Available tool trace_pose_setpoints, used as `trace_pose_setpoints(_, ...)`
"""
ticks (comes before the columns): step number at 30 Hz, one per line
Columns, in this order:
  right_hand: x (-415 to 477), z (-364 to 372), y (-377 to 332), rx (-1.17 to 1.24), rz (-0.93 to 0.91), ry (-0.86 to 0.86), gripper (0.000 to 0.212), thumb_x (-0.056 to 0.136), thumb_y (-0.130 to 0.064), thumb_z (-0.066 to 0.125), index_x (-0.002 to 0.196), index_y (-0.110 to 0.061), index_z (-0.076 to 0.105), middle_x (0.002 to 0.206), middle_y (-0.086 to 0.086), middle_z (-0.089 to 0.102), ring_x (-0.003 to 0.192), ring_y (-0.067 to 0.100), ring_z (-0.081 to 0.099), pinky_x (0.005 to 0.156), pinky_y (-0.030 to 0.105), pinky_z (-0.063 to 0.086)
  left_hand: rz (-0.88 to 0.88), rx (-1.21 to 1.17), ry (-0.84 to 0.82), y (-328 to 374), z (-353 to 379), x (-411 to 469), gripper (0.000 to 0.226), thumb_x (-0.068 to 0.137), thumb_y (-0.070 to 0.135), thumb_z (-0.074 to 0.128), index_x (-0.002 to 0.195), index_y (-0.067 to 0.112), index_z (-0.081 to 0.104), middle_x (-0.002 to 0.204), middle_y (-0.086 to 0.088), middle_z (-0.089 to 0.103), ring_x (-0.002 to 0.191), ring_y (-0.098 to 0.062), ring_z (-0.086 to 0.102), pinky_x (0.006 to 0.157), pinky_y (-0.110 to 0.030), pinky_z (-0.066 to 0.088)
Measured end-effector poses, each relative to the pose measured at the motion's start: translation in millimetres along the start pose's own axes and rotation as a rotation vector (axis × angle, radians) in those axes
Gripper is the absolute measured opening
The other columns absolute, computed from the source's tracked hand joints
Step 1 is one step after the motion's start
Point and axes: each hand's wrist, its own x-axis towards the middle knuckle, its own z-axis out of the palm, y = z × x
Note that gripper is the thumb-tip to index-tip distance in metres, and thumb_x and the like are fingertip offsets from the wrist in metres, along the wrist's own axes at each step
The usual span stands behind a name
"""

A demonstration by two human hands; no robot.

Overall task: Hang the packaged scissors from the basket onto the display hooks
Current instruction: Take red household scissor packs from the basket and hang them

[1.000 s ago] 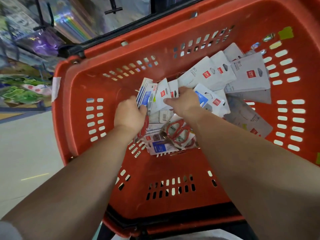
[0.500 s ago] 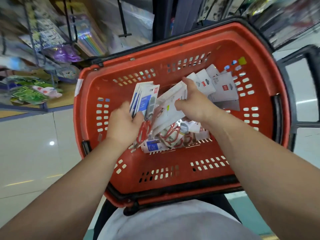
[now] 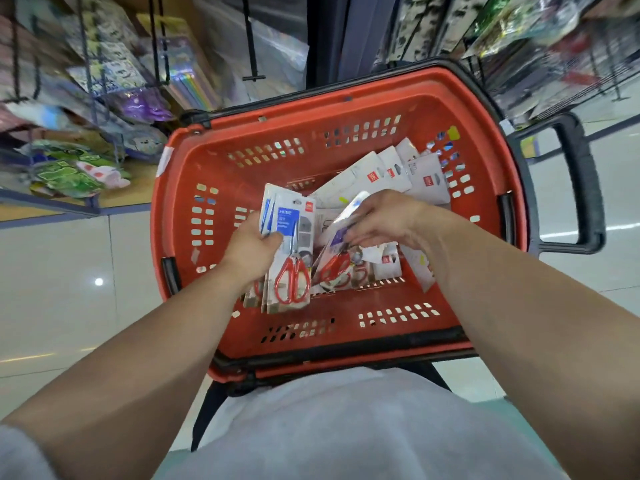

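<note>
Now the left hand grips a stack of packaged scissors, its thumb curled over the front card. The top pack shows a blue label, with red handles pointing toward the person. Just beside it, the right hand pinches 1 more pack by its upper part, fingers bent over the card, so it hangs tilted with its red handles low. The 2 held lots sit close together above the floor of the red basket; whether they touch each other cannot be told. Under and behind the right hand, loose packs lie heaped toward the basket's far right corner, mostly showing white backs with small red logos. A black handle juts from the basket's right side. Beyond the far rim, black display hooks stick out of a rack, and blurred bagged goods lie on a shelf at the left. Pale floor tiles surround the basket, and a grey shirt fills the bottom of the view.
</note>
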Motion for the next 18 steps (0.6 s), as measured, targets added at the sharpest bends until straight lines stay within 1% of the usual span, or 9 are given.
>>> trace_pose_setpoints(3, 17, -3, 1, -0.141, -0.029, 0.115, 0.044, 0.086, -0.005, 0.082, 0.126, 0.003, 0.064, 0.087, 0.017, 0.078, 0.076, 0.023, 0.075, 0.065, 0.025, 0.059, -0.008, 0.023, 0.023, -9, -2, 4, 0.028, 0.103, 0.012, 0.058, 0.130, 0.020, 0.061, 0.117, 0.007, 0.069, 0.104, -0.016, 0.067, 0.084, -0.032, 0.054)
trace_pose_setpoints(4, 23, -4, 1, -0.255, -0.040, 0.133, 0.051, 0.087, -0.012, 0.083, 0.133, -0.003, 0.061, 0.089, 0.012, 0.078, 0.073, 0.019, 0.072, 0.062, 0.023, 0.055, -0.007, 0.018, 0.020, -11, -1, 6, 0.027, 0.103, 0.012, 0.058, 0.129, 0.022, 0.060, 0.118, 0.007, 0.069, 0.105, -0.016, 0.067, 0.085, -0.032, 0.054)
trace_pose_setpoints(7, 37, -9, 2, -0.585, -0.052, 0.166, 0.054, 0.093, -0.032, 0.077, 0.141, -0.016, 0.058, 0.133, 0.004, 0.067, 0.108, 0.023, 0.068, 0.081, 0.026, 0.049, -0.016, -0.009, 0.026, -15, 4, 10, 0.027, 0.104, 0.012, 0.058, 0.127, 0.024, 0.060, 0.118, 0.008, 0.069, 0.107, -0.016, 0.069, 0.092, -0.037, 0.057)
trace_pose_setpoints(8, 41, -11, 4, -0.645, -0.050, 0.169, 0.051, 0.096, -0.034, 0.073, 0.142, -0.019, 0.057, 0.140, 0.003, 0.062, 0.115, 0.025, 0.065, 0.085, 0.028, 0.049, -0.019, -0.012, 0.030, -15, 5, 11, 0.028, 0.104, 0.012, 0.057, 0.129, 0.023, 0.061, 0.119, 0.008, 0.070, 0.106, -0.015, 0.069, 0.092, -0.037, 0.057)
trace_pose_setpoints(10, 44, -12, 5, -0.709, -0.043, 0.173, 0.047, 0.100, -0.036, 0.066, 0.144, -0.023, 0.053, 0.141, 0.005, 0.060, 0.117, 0.027, 0.063, 0.087, 0.031, 0.048, -0.025, -0.007, 0.023, -16, 10, 16, 0.029, 0.104, 0.014, 0.057, 0.132, 0.021, 0.061, 0.121, 0.007, 0.071, 0.104, -0.012, 0.069, 0.088, -0.036, 0.058)
trace_pose_setpoints(12, 44, -12, 8, -0.799, -0.025, 0.196, 0.050, 0.102, -0.041, 0.061, 0.149, -0.028, 0.048, 0.144, 0.010, 0.052, 0.120, 0.028, 0.058, 0.096, 0.035, 0.049, -0.018, -0.016, 0.008, -14, 14, 19, 0.030, 0.104, 0.014, 0.058, 0.132, 0.021, 0.061, 0.119, 0.007, 0.071, 0.105, -0.011, 0.069, 0.088, -0.035, 0.058)
trace_pose_setpoints(14, 45, -16, 10, -0.949, 0.005, 0.250, 0.052, 0.102, -0.050, 0.057, 0.150, -0.035, 0.045, 0.151, 0.012, 0.037, 0.133, 0.030, 0.045, 0.110, 0.042, 0.043, -0.018, -0.018, -0.001, -11, 17, 22, 0.032, 0.104, 0.012, 0.057, 0.133, 0.022, 0.062, 0.117, 0.009, 0.070, 0.105, -0.011, 0.069, 0.090, -0.035, 0.057)
trace_pose_setpoints(16, 46, -19, 14, -0.975, -0.006, 0.305, 0.050, 0.100, -0.055, 0.058, 0.148, -0.041, 0.047, 0.159, 0.006, 0.026, 0.144, 0.032, 0.028, 0.117, 0.048, 0.035, -0.013, -0.003, 0.004, -8, 17, 26, 0.032, 0.103, 0.012, 0.058, 0.133, 0.021, 0.062, 0.118, 0.007, 0.070, 0.109, -0.017, 0.069, 0.096, -0.041, 0.057)
trace_pose_setpoints(18, 45, -23, 18, -0.885, -0.090, 0.257, 0.048, 0.098, -0.049, 0.065, 0.144, -0.034, 0.056, 0.161, 0.000, 0.034, 0.147, 0.027, 0.033, 0.117, 0.043, 0.034, -0.008, 0.025, 0.015, -5, 14, 30, 0.032, 0.103, 0.013, 0.059, 0.134, 0.018, 0.061, 0.125, 0.002, 0.071, 0.112, -0.021, 0.069, 0.099, -0.047, 0.057)
